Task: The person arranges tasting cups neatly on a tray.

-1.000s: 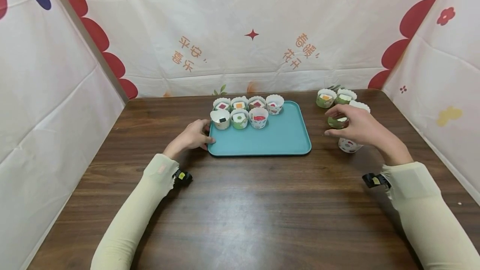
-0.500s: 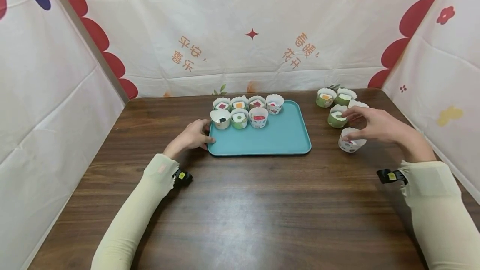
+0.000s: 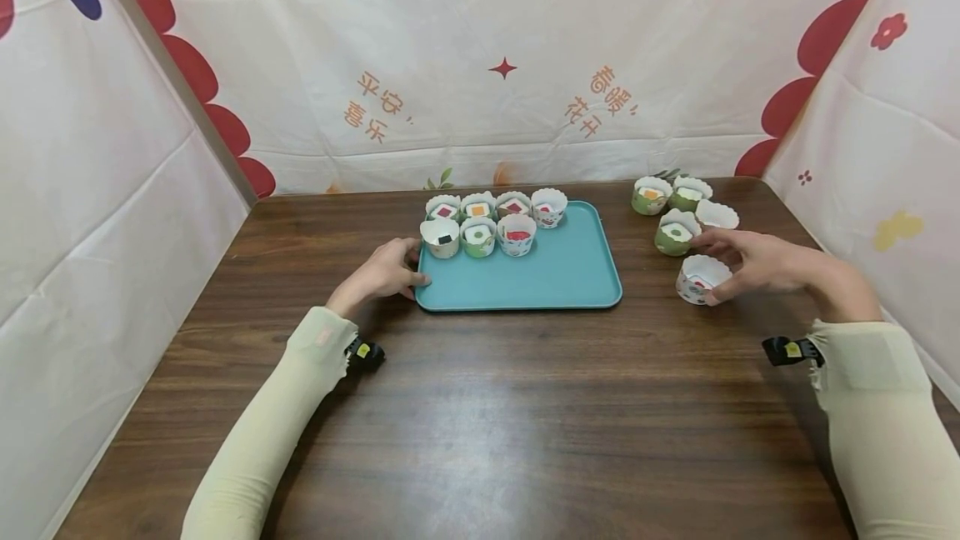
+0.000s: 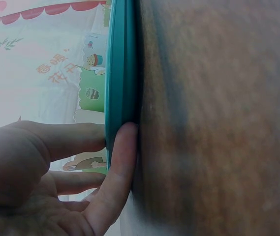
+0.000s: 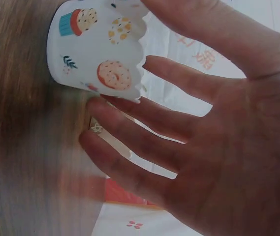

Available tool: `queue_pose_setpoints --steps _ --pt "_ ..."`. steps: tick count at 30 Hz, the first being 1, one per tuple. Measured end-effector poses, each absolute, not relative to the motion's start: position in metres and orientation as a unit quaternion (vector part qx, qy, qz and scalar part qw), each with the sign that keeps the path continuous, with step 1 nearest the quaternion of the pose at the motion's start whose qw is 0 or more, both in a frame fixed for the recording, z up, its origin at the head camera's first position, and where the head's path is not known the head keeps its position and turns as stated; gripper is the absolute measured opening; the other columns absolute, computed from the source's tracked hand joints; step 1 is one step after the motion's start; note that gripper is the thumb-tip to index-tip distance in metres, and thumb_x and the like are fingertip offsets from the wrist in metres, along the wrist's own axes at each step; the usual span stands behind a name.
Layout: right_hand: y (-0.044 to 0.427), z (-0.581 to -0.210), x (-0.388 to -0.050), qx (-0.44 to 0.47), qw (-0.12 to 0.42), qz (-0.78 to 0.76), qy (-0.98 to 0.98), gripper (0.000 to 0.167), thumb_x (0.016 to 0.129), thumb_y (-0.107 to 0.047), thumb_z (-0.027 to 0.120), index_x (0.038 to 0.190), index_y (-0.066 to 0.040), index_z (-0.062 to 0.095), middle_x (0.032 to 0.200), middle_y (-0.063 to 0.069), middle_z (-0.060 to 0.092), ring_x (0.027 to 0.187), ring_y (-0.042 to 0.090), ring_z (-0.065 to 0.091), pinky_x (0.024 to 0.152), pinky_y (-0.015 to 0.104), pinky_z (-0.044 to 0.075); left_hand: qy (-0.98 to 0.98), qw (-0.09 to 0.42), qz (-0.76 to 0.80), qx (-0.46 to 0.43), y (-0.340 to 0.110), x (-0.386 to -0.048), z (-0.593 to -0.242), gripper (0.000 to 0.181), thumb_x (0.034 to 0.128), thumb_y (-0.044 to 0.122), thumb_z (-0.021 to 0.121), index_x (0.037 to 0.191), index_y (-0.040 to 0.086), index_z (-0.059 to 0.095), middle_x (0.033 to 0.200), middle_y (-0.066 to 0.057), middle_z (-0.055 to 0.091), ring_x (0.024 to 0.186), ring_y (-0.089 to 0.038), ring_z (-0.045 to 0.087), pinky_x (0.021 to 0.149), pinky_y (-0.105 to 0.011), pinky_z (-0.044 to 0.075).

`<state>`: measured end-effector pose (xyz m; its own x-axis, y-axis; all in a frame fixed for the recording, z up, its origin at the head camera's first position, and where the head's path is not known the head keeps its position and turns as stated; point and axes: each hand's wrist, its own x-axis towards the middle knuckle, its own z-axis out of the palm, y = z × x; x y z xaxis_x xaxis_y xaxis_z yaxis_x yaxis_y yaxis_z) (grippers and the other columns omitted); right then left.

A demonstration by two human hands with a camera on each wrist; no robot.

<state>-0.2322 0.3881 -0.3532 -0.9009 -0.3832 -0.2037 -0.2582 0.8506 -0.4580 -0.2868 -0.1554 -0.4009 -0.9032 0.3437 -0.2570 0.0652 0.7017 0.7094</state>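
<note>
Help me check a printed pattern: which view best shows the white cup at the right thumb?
The right wrist view: the white cup is large, its cupcake and doughnut prints clear, though partly cut off. The head view shows it small, inside visible; the left wrist view, nothing.

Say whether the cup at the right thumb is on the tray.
No, that cup stands on the table, apart from the tray.

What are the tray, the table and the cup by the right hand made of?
Tray: likely plastic, smooth satin; even teal, moulded rim.
Table: wood or wood-look laminate, semi-gloss; brown grain, soft light reflection.
Cup: probably paper or thin card, fairly matte; printed pastries, thin scalloped edge.
</note>
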Motion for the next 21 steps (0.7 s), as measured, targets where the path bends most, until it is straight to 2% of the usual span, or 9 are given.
queue_pose_setpoints --steps 7,13,15,21 --pt "0.393 -0.36 -0.235 -0.178 0.158 -0.225 0.945 0.082 0.073 -0.015 0.093 0.14 0.003 0.051 0.13 0.026 0.061 0.117 0.039 0.059 0.086 0.028 0.052 0.901 0.191 0.373 0.11 -0.155 -0.286 -0.4 0.077 0.0952 0.006 0.072 0.16 0.0 0.031 0.14 -0.024 0.053 0.094 -0.03 0.071 0.069 -0.031 0.067" --pt "0.396 -0.365 -0.236 -0.178 0.148 -0.232 0.945 0.074 0.07 -0.014 0.094 0.133 -0.001 0.058 0.12 0.012 0.065 0.103 0.007 0.057 0.083 0.019 0.05 0.901 0.19 0.372 0.113 -0.155 -0.286 -0.399 0.079 0.095 0.006 0.072 0.161 -0.001 0.03 0.14 -0.025 0.053 0.098 -0.032 0.07 0.069 -0.031 0.067" --pt "0.396 -0.365 -0.235 -0.18 0.144 -0.233 0.945 0.07 0.071 -0.014 0.094 0.131 -0.002 0.06 0.119 0.009 0.065 0.099 0.002 0.055 0.083 0.018 0.049 0.901 0.191 0.373 0.112 -0.155 -0.286 -0.4 0.079 0.0949 0.006 0.073 0.161 -0.001 0.029 0.141 -0.025 0.053 0.099 -0.032 0.07 0.069 -0.031 0.067" --pt "0.396 -0.364 -0.236 -0.177 0.144 -0.215 0.95 0.064 0.073 -0.015 0.093 0.128 -0.005 0.062 0.116 0.005 0.064 0.099 0.008 0.056 0.081 0.022 0.05 0.901 0.193 0.373 0.11 -0.156 -0.287 -0.401 0.079 0.0949 0.006 0.073 0.161 -0.001 0.029 0.143 -0.026 0.052 0.095 -0.031 0.072 0.069 -0.031 0.067"
